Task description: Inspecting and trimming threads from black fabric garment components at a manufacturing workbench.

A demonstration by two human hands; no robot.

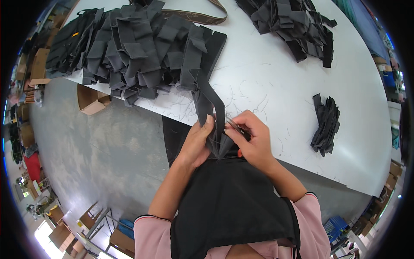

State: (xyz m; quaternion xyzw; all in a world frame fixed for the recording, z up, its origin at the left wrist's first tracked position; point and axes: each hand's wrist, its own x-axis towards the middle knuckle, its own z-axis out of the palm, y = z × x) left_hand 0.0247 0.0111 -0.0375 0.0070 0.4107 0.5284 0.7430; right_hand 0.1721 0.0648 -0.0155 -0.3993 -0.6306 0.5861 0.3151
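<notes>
My left hand (196,142) pinches a black fabric strip (219,105) at the table's near edge, thumb on top. The strip curves up from my fingers toward a big heap of black fabric pieces (138,47). Close against it on the right, my right hand (254,136) is closed around small thread snips (235,124), whose thin metal blades point at the strip. Whether the blades touch the cloth I cannot tell. Below both hands, the lower end of the strip meets my black apron (233,194). Something small and orange-red (239,153) shows under my right hand.
Loose thread ends lie scattered on the white table (284,95). A small stack of black strips (325,125) sits at the right, and another pile (293,26) at the far right. A patterned brown strap (194,16) curls behind the heap. An open cardboard box (91,100) stands below the table's left edge.
</notes>
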